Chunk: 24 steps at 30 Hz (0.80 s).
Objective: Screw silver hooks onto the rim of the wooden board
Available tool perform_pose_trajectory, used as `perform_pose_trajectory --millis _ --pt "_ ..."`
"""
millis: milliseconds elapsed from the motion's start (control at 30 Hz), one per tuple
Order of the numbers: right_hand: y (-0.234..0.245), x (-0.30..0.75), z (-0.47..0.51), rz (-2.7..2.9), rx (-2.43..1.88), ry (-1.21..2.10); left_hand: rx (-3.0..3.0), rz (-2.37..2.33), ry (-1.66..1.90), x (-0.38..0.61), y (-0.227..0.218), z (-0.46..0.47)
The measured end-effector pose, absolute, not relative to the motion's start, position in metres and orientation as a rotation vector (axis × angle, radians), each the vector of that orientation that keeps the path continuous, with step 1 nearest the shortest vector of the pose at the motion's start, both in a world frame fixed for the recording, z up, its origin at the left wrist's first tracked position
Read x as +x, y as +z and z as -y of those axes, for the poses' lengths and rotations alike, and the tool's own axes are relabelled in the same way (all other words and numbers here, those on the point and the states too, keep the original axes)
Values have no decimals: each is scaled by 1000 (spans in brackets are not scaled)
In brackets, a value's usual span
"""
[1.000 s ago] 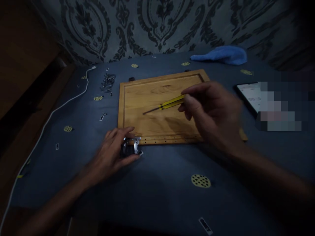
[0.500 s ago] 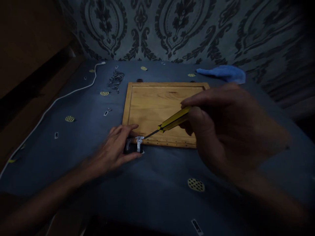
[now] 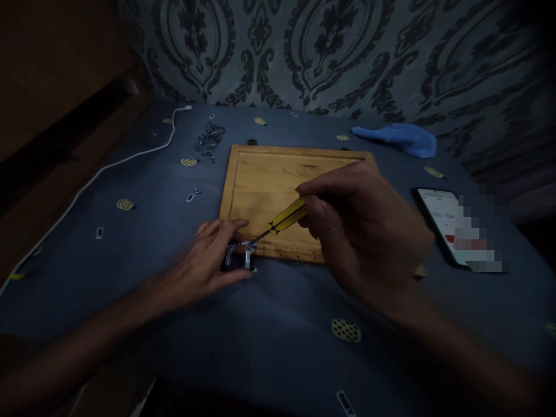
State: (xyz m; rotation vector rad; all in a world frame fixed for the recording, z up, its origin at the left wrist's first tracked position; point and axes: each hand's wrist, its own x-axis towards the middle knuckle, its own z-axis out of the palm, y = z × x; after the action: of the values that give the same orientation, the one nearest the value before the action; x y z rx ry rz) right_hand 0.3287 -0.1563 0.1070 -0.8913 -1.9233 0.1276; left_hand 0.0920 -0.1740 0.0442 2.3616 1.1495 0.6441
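A wooden board [image 3: 264, 185] with a raised rim lies flat on the blue patterned cloth, small dark holes running along its near edge. At its near left corner, my left hand [image 3: 212, 252] curls thumb and fingers around a silver metal bracket [image 3: 248, 258], holding it against the edge. My right hand [image 3: 365, 237] pinches a yellow-handled screwdriver [image 3: 286, 216], tilted down to the left. The screwdriver's tip is at the top of the bracket; whether it sits in a screw head is too small to tell.
A heap of small metal hardware [image 3: 211, 136] lies beyond the board's left side, with a tiny metal piece [image 3: 197, 190] nearer. A white cable [image 3: 139, 155] runs along the left. To the right are a blue cloth [image 3: 403, 139] and a phone [image 3: 438, 211] with a lit screen.
My right hand and the screwdriver have moved left and slightly down, bringing the tip onto the bracket. My left hand keeps its hold. The phone has come into sight at right.
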Motion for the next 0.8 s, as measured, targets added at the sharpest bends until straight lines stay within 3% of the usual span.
perform_pose_trajectory --millis 500,800 --pt "119 323 152 2071 -771 38 2341 -1127 655 92 44 173" --pt "131 326 149 2025 -799 699 2310 -1160 658 92 41 174"
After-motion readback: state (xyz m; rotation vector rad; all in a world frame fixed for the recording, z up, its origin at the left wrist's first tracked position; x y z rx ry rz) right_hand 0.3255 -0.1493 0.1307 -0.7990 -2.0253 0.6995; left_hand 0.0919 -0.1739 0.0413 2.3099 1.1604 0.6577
